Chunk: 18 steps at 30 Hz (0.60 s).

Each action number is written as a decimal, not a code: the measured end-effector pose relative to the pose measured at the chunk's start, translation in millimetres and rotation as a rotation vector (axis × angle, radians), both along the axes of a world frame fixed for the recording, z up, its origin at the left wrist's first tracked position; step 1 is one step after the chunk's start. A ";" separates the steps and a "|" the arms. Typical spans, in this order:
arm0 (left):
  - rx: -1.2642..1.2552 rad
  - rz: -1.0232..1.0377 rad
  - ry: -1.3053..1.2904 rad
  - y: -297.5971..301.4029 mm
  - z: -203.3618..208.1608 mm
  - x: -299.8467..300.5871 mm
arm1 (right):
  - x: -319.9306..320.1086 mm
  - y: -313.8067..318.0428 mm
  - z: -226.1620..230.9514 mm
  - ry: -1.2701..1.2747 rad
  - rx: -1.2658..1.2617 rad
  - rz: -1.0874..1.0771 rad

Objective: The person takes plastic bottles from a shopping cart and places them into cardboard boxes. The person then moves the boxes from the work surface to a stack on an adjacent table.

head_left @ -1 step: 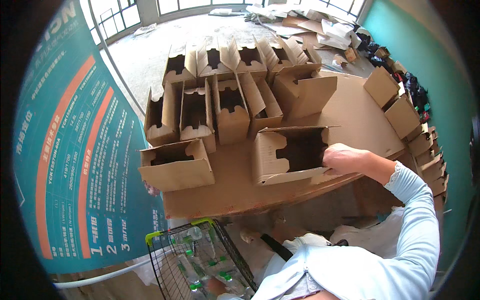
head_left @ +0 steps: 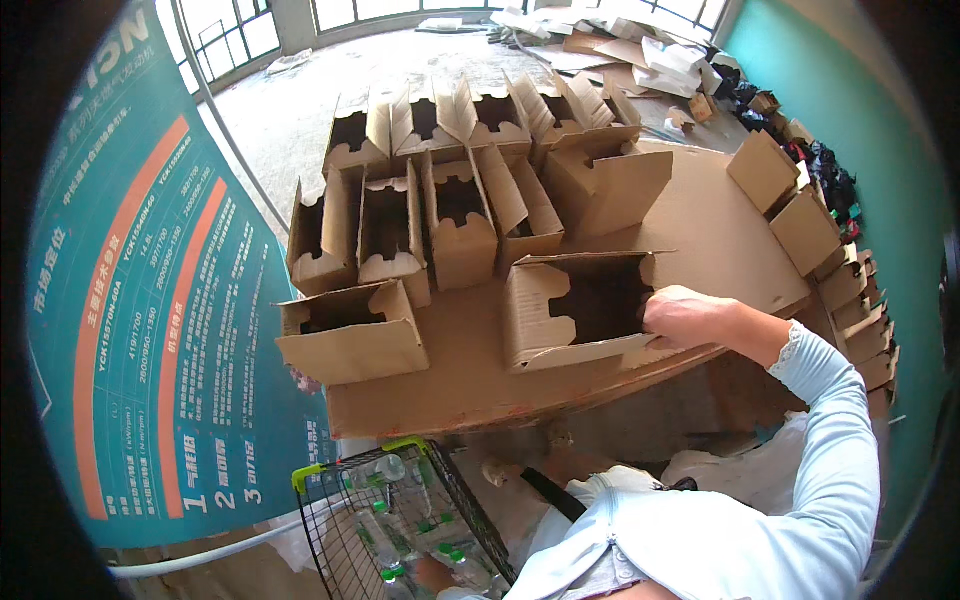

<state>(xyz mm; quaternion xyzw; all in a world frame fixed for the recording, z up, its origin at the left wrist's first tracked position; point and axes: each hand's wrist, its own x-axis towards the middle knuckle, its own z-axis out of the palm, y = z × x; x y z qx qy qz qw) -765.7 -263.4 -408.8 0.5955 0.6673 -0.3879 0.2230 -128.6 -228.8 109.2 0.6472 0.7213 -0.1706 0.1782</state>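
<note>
Site as I view it remotely: makeshift packing area, bare warehouse-like room. Evidence I list: open cardboard cartons, ranked on cardboard-covered worktop; wire basket, green-capped clear plastic bottles inside; rough concrete floor; multi-pane windows; scrap heap; teal wall; printed banner.

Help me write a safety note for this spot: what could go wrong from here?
The right hand touches an open box near the front edge of the table; a hard tug might bend the cardboard or drag it over.

Bottles lie at odd angles in the wire basket, with the left hand partly hidden among them; moving one might shift others.
</note>
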 end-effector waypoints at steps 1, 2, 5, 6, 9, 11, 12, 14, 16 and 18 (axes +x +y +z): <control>-0.004 0.037 -0.007 7.9 18.1 9.6 | 3.6 0.2 -1.6 0.020 -0.004 0.019; -0.010 0.113 -0.007 9.6 44.8 18.4 | 6.0 2.0 -2.6 0.040 -0.008 0.041; 0.530 0.185 -0.111 -21.6 29.1 -2.4 | 8.8 0.8 -1.3 0.072 -0.011 0.066; 0.780 0.157 -0.101 -33.1 25.5 -11.9 | 9.1 0.8 -1.3 0.081 -0.015 0.081; 0.919 0.549 -0.258 -2.5 105.3 17.0 | 13.9 -4.4 -0.7 0.109 -0.090 0.079; 1.038 0.740 -0.514 30.7 179.6 34.6 | 19.7 -9.7 -1.5 0.166 -0.051 0.149; 1.166 0.728 -0.674 40.4 202.3 34.3 | 20.3 -9.1 -3.5 0.176 -0.042 0.177; 1.497 0.202 -0.821 63.5 225.8 12.0 | 23.4 -11.4 -6.8 0.169 -0.021 0.231; 1.471 0.538 -1.278 97.3 345.8 117.6 | 24.6 -13.0 -9.5 0.188 -0.014 0.247; 1.267 0.145 -1.838 125.6 420.9 183.9 | 25.0 -15.0 -14.8 0.211 0.047 0.297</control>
